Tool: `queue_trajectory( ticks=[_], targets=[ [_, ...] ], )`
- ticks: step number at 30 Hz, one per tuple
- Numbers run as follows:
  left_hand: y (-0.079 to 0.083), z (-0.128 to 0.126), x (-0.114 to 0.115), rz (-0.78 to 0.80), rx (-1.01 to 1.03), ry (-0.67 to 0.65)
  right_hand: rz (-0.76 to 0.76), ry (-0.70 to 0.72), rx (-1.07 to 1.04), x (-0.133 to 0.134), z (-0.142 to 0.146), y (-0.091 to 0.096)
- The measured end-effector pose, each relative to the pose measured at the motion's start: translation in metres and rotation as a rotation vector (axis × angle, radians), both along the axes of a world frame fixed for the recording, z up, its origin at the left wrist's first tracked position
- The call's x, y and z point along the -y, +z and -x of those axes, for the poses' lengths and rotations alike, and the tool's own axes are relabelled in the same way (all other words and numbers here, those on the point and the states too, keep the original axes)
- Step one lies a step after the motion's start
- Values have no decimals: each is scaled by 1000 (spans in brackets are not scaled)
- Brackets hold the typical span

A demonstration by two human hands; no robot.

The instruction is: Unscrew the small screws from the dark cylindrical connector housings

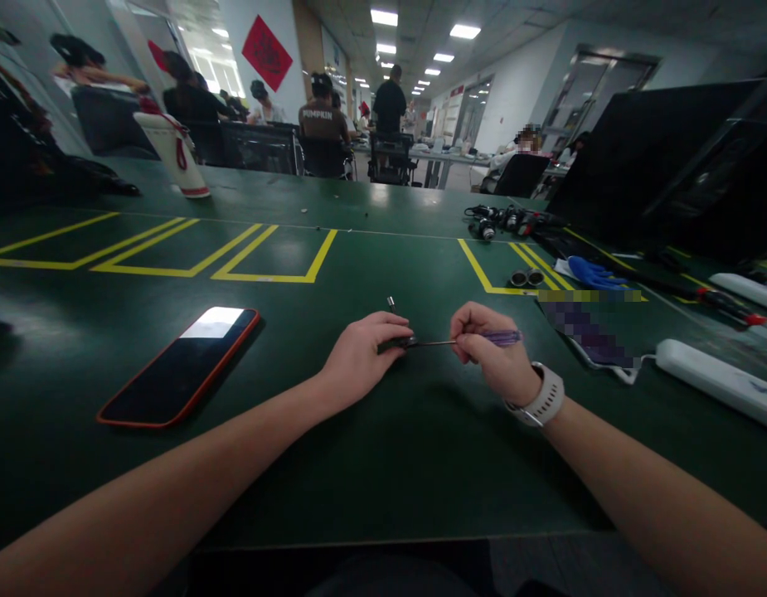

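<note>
A small dark part (392,343) is being held at the near middle of the green table (358,481); whether it is touching the surface, I cannot tell. The left hand (361,352) is pinching it between thumb and fingers. The right hand (486,348) is gripping a thin-shafted tool (434,342) by its purple handle (504,337), and the shaft is pointing left, its tip meeting or nearly meeting the part; exact contact is too fine to confirm.

Slippage is presenting the chief hazard, in my judgement: with the shaft aiming towards the left hand, a tip riding off the part could be jabbing the fingers. A weak pinch could also be letting the part twist under load.

The part is looking slim and dull, the fingers partly concealing it. A short bright metal piece (391,304) is projecting just beyond them on the far side, its attachment unclear.

Outward, a red-edged phone (177,369) is lying to the left. Two round metal pieces (526,278) are resting far right by yellow tape (474,265), with a blue glove (591,272) lying beyond to their right. A pale cup (175,157) is standing far left.
</note>
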State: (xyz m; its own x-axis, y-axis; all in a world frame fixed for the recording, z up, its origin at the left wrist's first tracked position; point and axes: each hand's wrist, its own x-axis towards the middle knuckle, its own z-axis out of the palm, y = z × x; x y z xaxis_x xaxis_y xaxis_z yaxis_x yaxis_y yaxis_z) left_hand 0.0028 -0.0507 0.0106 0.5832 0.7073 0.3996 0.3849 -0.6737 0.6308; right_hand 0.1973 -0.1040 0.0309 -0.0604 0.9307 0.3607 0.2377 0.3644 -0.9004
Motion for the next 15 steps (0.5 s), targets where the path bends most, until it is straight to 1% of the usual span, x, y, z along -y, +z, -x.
queue_trajectory(
  ticks=[4, 7, 10, 15],
  targets=[
    [-1, 0, 2, -251, -192, -51, 5, -20, 14, -1, 0, -1],
    [0, 0, 3, -377, -286, -71, -3, -40, 36, -1, -1, -2],
    [0, 0, 4, -425, -321, -70, -7, -43, 52, -3, -1, -4],
    [-1, 1, 1, -449, -263, -45, -18, -49, 92, -3, -2, -6]
  ],
)
